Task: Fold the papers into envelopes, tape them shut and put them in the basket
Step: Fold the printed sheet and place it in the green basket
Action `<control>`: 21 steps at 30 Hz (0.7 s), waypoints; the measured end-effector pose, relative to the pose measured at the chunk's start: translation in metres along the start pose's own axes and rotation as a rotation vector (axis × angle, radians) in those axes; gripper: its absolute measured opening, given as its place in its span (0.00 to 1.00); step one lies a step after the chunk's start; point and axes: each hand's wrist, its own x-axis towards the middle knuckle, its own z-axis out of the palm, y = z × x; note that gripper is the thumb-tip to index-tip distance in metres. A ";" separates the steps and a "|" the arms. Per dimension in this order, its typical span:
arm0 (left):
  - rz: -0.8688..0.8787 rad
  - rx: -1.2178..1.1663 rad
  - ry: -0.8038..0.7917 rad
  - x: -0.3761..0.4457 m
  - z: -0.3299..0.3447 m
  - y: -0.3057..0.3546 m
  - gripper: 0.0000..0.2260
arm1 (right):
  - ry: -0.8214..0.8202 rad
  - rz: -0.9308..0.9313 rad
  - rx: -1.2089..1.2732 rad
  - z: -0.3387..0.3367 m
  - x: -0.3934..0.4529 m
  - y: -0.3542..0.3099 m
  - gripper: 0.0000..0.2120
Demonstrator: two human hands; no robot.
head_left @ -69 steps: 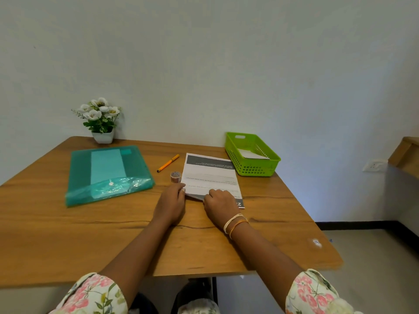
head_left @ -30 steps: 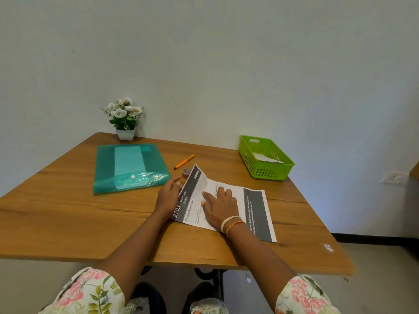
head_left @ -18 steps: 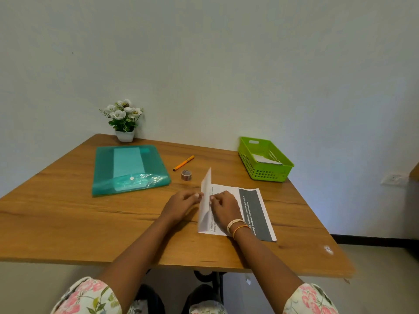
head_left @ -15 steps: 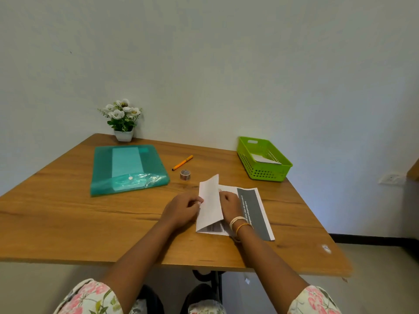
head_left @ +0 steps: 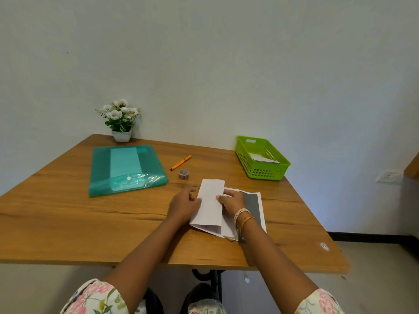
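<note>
I see the paper [head_left: 254, 201] lying on the table [head_left: 68, 214] right in front of me, between my two hands, with its long axis running left to right and a dark printed band at the right end. The left part of the sheet, the flap [head_left: 210, 201], is turned over toward the right and not yet flat; its near corner stands a little off the layer beneath. My left hand [head_left: 183, 206] sits at the flap's left side, on the fold, with fingers curled at the paper's edge, so I read that grip as pinching the sheet there. My right hand [head_left: 232, 200] lies just right of the flap on the lower layer, fingertips at the flap's free edge; whether they pinch it or only press I cannot tell. The fold line runs away from me, so the next move, as I judge it, is to lay the flap down and run a hand along that line, near to far; the left hand is the nearer one for that. The tape [head_left: 183, 174] waits just beyond the left hand, beside the pen [head_left: 180, 163]. The basket [head_left: 263, 172] stands well off to the far right, with white paper already in it
</note>
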 end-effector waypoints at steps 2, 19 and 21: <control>-0.027 -0.069 0.009 0.002 0.000 0.001 0.16 | 0.039 0.006 -0.046 0.001 0.001 0.000 0.19; 0.204 -0.162 -0.062 -0.010 0.005 -0.010 0.18 | -0.151 0.078 -0.062 0.005 -0.011 -0.027 0.23; 0.260 -0.008 -0.106 -0.013 0.006 -0.007 0.20 | -0.189 0.072 -0.033 0.004 -0.012 -0.029 0.23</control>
